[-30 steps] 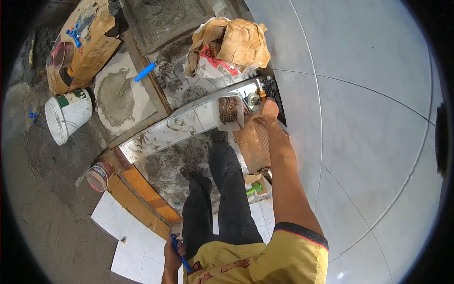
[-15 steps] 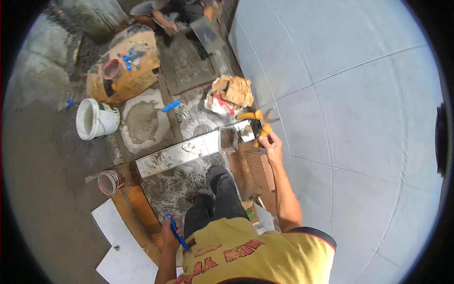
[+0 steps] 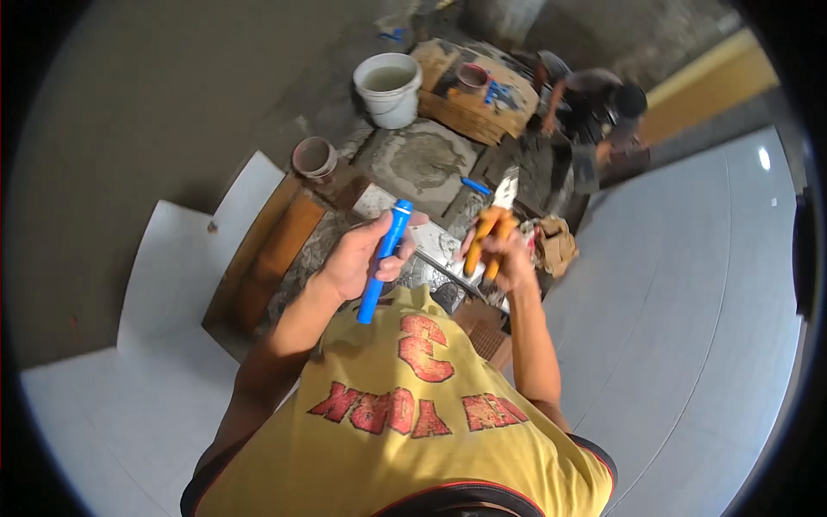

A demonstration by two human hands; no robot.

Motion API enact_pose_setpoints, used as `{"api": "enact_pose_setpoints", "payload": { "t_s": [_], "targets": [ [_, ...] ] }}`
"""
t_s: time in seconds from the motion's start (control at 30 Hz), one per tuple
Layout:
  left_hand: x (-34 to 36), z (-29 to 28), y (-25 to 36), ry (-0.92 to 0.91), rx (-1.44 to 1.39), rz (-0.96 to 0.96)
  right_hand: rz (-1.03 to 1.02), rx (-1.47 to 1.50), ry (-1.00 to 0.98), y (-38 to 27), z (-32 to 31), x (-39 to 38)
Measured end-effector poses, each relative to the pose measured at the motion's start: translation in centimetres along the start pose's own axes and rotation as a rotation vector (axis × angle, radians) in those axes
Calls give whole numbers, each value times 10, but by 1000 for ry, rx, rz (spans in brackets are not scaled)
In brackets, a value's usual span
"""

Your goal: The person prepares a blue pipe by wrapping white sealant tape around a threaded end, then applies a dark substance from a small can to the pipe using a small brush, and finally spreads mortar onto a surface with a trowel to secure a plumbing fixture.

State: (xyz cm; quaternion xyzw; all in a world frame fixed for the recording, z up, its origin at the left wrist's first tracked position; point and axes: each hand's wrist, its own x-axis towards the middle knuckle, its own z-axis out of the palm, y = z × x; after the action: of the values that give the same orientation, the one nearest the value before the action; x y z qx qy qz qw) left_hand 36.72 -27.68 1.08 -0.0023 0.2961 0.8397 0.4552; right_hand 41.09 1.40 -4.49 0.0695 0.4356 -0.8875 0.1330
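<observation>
In front of my chest, my left hand (image 3: 346, 263) is closed around a short blue pipe (image 3: 379, 276), held upright with a wider collar at its top end. My right hand (image 3: 515, 260) grips pliers (image 3: 489, 231) with orange handles, jaws pointing up and away from me. The jaws look nearly together, and the handles spread apart at the lower end. Pipe and pliers are apart from each other. Another short blue pipe piece (image 3: 475, 186) lies on the wet cement floor beyond my hands.
A white bucket (image 3: 398, 110) and a smaller reddish bucket (image 3: 314, 158) stand ahead on the left. Cardboard (image 3: 457, 114) carries a red pail and blue fittings. Another person (image 3: 594, 96) crouches at the far right. Large grey panels (image 3: 663, 302) line my right; white tiles (image 3: 168, 284) lie left.
My view has turned. My left hand has raised the blue pipe to chest height. My right hand has brought the pliers in beside it, and their wide-spread jaws have come together.
</observation>
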Motion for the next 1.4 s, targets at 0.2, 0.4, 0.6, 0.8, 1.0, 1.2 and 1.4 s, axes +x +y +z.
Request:
{"api": "enact_pose_setpoints", "payload": {
  "t_s": [0.2, 0.4, 0.6, 0.8, 1.0, 1.2, 1.4],
  "targets": [
    [-48, -8, 8, 69, -97, 46, 204, -572, -221, 0, 90, -5],
    [-65, -5, 9, -25, -106, 87, 154, -788, -401, -18, 114, -3],
    [-66, 4, 6, -85, -99, 66, 152, -1006, -451, -26, 112, -12],
    [-68, 14, 3, -57, -37, 16, 164, -1071, -410, -38, 123, -20],
    [-67, 16, -1, -55, -54, -7, 42, -1170, -445, -39, 115, -28],
    [-74, 23, -1, -7, 21, -48, -100, -1296, -503, -43, 117, -36],
    [-86, 28, -5, -37, 72, -48, 51, -1387, -569, -59, 131, -45]
  ]
}}
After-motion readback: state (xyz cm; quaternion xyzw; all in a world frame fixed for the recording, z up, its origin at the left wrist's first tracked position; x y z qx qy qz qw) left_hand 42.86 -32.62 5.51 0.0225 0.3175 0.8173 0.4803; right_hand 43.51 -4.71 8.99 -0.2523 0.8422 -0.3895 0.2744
